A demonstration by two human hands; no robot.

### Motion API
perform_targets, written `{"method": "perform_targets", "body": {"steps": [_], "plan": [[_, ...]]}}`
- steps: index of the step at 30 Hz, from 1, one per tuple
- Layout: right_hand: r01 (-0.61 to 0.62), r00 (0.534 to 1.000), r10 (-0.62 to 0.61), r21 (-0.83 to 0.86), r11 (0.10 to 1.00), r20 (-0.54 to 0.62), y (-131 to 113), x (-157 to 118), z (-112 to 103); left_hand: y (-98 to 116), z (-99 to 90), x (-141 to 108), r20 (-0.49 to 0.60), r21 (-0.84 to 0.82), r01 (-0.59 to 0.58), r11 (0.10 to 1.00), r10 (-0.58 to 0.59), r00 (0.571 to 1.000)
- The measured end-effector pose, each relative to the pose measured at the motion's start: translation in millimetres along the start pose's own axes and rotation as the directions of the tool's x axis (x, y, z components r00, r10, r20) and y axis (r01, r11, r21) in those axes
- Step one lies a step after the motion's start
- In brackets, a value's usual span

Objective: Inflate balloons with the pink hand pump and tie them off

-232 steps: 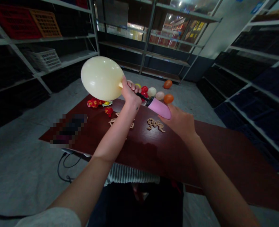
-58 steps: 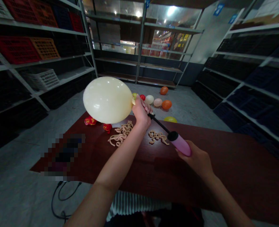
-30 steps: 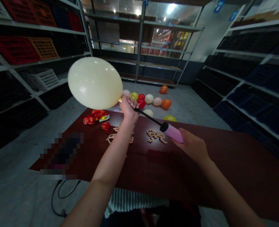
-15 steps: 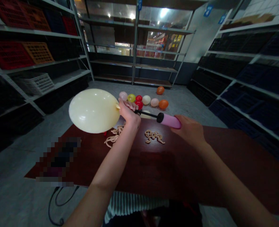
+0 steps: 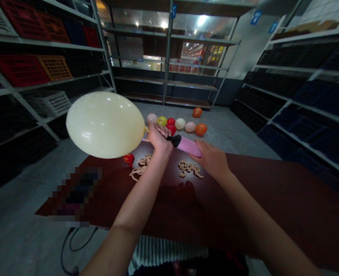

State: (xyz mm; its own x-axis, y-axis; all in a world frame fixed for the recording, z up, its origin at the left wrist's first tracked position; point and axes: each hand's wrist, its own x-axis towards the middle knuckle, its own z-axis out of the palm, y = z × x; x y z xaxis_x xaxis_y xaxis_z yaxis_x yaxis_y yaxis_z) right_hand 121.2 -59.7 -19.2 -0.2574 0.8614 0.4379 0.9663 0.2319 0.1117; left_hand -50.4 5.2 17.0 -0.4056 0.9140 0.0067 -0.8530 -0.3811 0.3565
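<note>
A large pale-yellow balloon (image 5: 104,124), blown up and egg-shaped, hangs in the air on the left above the table. My left hand (image 5: 158,137) is closed round the balloon's neck and the black end of a hand balloon pump. The pump's pink barrel (image 5: 188,145) slopes down to the right from there. Wrapped about the barrel's far end is my right hand (image 5: 211,156). The black rod between the two hands is mostly hidden, with the barrel close up to my left hand. My left fingers cover the nozzle.
Beige long thin balloons (image 5: 189,168) lie on the dark brown table (image 5: 244,191), with more behind my left forearm. A small red item (image 5: 128,159) sits near them. Several round balloons (image 5: 180,124) rest on the floor beyond. Shelves with crates (image 5: 54,66) stand around.
My right hand has moved left with the pink barrel, covering most of the black rod. The pale-yellow balloon looks bigger and reaches further left. My view has shifted slightly.
</note>
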Motion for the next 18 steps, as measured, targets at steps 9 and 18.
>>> {"method": "perform_targets", "body": {"steps": [9,18], "plan": [[-0.022,1.0,0.023,-0.055,0.998,0.017,61,-41,17,3,-0.8,6,0.017,-0.034,-0.02,0.999,0.02,1.0],[-0.031,0.999,0.027,-0.109,0.994,-0.037,110,-70,18,-13,5.5,-14,0.0,-0.025,-0.017,1.0,0.017,1.0]]}}
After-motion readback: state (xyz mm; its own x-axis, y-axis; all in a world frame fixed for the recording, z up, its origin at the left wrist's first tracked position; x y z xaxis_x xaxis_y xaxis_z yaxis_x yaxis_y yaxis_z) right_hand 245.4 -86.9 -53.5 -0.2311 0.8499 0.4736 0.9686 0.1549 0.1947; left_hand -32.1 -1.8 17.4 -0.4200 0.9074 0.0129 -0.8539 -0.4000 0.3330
